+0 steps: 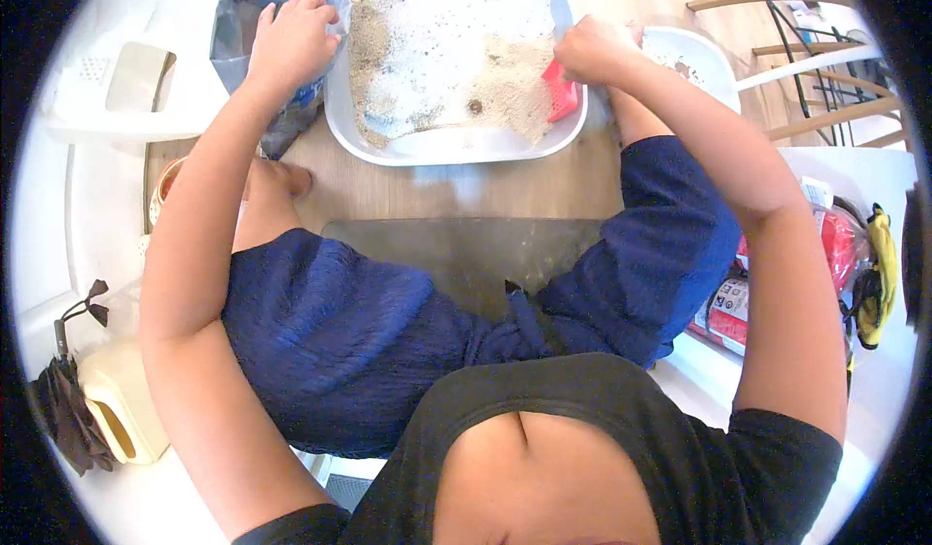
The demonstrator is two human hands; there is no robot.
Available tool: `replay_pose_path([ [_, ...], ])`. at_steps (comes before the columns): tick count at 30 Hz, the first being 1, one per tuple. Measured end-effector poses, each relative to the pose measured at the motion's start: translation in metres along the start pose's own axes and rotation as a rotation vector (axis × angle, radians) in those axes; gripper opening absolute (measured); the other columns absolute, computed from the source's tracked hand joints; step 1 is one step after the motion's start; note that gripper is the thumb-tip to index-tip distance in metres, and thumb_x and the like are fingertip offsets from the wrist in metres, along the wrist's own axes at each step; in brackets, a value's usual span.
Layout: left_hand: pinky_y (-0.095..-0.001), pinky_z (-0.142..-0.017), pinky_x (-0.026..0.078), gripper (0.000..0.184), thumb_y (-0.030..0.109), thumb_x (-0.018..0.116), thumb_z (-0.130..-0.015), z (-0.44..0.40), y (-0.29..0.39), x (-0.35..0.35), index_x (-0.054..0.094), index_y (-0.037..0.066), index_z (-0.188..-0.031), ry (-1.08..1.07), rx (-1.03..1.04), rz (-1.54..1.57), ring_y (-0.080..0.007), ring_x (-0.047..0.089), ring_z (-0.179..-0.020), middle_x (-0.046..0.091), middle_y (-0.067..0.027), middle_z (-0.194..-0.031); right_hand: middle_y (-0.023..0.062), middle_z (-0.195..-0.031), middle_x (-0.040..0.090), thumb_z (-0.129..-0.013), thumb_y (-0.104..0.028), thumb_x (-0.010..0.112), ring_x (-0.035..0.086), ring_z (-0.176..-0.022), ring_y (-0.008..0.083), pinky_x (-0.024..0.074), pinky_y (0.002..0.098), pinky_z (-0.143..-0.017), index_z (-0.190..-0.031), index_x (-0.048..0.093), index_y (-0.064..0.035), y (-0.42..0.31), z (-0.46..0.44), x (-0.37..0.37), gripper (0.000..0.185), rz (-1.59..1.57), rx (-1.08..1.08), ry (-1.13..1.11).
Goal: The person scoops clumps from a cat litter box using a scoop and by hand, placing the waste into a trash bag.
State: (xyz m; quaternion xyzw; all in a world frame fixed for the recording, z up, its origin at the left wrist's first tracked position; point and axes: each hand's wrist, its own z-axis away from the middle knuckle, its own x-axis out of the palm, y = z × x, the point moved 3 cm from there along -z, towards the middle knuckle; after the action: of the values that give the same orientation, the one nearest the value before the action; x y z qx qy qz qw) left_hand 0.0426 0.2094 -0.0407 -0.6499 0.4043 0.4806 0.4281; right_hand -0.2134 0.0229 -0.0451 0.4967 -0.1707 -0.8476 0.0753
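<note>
- The right hand [597,50], toward 1 o'clock of the view, is clenched in a fist around the upper part of a red scoop [559,94].
- The scoop is inside the pale tray [456,147], at about the tray's 4 o'clock, just beside its side wall.
- Its visible long axis slants gently from about 1 o'clock, at the fist, toward 7 o'clock; the broad end points nearer the person. The fist hides the handle, and whether the lower edge digs into the litter [427,50] cannot be told.
- The tray lies at 12 o'clock, its far end cut off by the frame. The litter is whitish through the middle and tan toward its 4 and 9 o'clock sides, with a dark clump [475,107] near 6 o'clock.
- The left hand [296,40], toward 11 o'clock, is at the 3 o'clock rim of a grey bag [233,35], fingers bent over it; whether they pinch the plastic cannot be told. The bag's mouth faces up.
- Beyond the right wrist, between 1 and 2 o'clock, a white pan [714,55] holds dark bits.
- A dark mat [476,254] spreads between the person's legs, at the tray's 6 o'clock.
</note>
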Motion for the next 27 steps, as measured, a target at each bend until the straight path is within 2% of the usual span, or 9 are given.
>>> replay_pose_path([
  [4,-0.0535,-0.102,0.030,0.023,0.021,0.061,-0.078,-0.002,0.009,-0.008,0.064,0.013,-0.100,-0.014,0.024,-0.016,-0.0222,0.048,-0.116,0.055,-0.0043,-0.116,0.0151,-0.069,0.066,-0.074,-0.035,0.063,0.066,-0.066,0.0309,0.0514,0.0410,-0.061,-0.073,0.069,-0.0039,0.005,-0.001,0.014,0.032,0.016,0.025,0.002],
  [7,-0.0546,-0.101,0.030,0.022,0.021,0.061,-0.078,0.000,0.014,-0.011,0.066,0.013,-0.097,-0.086,0.026,-0.013,-0.0226,0.048,-0.116,0.056,-0.0046,-0.115,0.0142,-0.075,0.067,-0.074,-0.036,0.063,0.067,-0.074,0.0279,0.0517,0.0393,-0.067,-0.077,0.070,-0.0056,0.015,0.009,0.042,0.031,-0.005,0.069,-0.032],
  [9,-0.0546,-0.101,0.030,0.019,0.021,0.060,-0.078,0.001,0.013,-0.010,0.066,0.013,-0.094,-0.075,0.029,0.006,-0.0225,0.049,-0.116,0.056,-0.0046,-0.114,0.0144,-0.078,0.067,-0.078,-0.042,0.059,0.067,-0.078,0.0279,0.0512,0.0409,-0.070,-0.084,0.070,-0.0091,0.030,0.014,0.078,0.035,-0.125,0.104,0.114],
  [15,-0.0520,-0.101,0.032,0.019,0.016,0.057,-0.077,-0.002,0.013,-0.001,0.067,0.012,-0.092,-0.109,0.007,0.028,-0.0215,0.049,-0.115,0.058,-0.0052,-0.111,0.0147,-0.093,0.066,-0.082,-0.048,0.052,0.065,-0.087,0.0324,0.0500,0.0431,-0.075,-0.090,0.070,-0.0154,0.028,0.022,0.085,0.038,-0.187,0.194,0.141],
  [18,-0.0520,-0.101,0.031,0.020,0.017,0.059,-0.077,-0.001,0.015,0.003,0.066,0.010,-0.094,-0.077,0.032,0.040,-0.0227,0.049,-0.115,0.057,-0.0051,-0.112,0.0127,-0.095,0.066,-0.083,-0.049,0.052,0.064,-0.089,0.0326,0.0448,0.0472,-0.081,-0.094,0.069,-0.0185,0.026,0.029,0.080,0.037,-0.209,0.215,0.118],
  [21,-0.0519,-0.102,0.031,0.021,0.016,0.059,-0.077,-0.001,0.017,-0.003,0.066,0.010,-0.096,-0.109,0.019,0.052,-0.0226,0.048,-0.117,0.057,-0.0058,-0.113,0.0148,-0.093,0.061,-0.083,-0.042,0.055,0.061,-0.085,0.0362,0.0374,0.0462,-0.090,-0.096,0.069,-0.0143,0.024,0.036,0.090,0.034,-0.364,0.299,0.085],
  [22,-0.0519,-0.102,0.031,0.021,0.016,0.059,-0.077,-0.001,0.017,-0.005,0.066,0.010,-0.096,-0.103,0.018,0.047,-0.0226,0.048,-0.117,0.057,-0.0058,-0.113,0.0150,-0.091,0.062,-0.083,-0.041,0.056,0.060,-0.085,0.0366,0.0349,0.0466,-0.092,-0.096,0.069,-0.0137,0.018,0.045,0.086,0.033,-0.246,0.243,0.286],
  [25,-0.0522,-0.101,0.031,0.023,0.017,0.059,-0.077,0.004,0.013,-0.001,0.065,0.010,-0.098,-0.109,0.007,0.071,-0.0230,0.048,-0.116,0.057,-0.0056,-0.113,0.0146,-0.084,0.064,-0.082,-0.038,0.060,0.057,-0.094,0.0312,0.0301,0.0456,-0.096,-0.096,0.068,-0.0129,0.009,0.031,0.118,0.030,-0.411,0.218,0.338],
  [27,-0.0525,-0.101,0.031,0.024,0.018,0.059,-0.077,0.005,0.010,0.003,0.065,0.011,-0.099,-0.123,0.007,0.050,-0.0230,0.049,-0.115,0.056,-0.0056,-0.114,0.0122,-0.081,0.065,-0.081,-0.040,0.058,0.056,-0.097,0.0257,0.0286,0.0443,-0.097,-0.094,0.069,-0.0141,0.012,0.020,0.139,0.031,-0.696,0.337,0.181],
])
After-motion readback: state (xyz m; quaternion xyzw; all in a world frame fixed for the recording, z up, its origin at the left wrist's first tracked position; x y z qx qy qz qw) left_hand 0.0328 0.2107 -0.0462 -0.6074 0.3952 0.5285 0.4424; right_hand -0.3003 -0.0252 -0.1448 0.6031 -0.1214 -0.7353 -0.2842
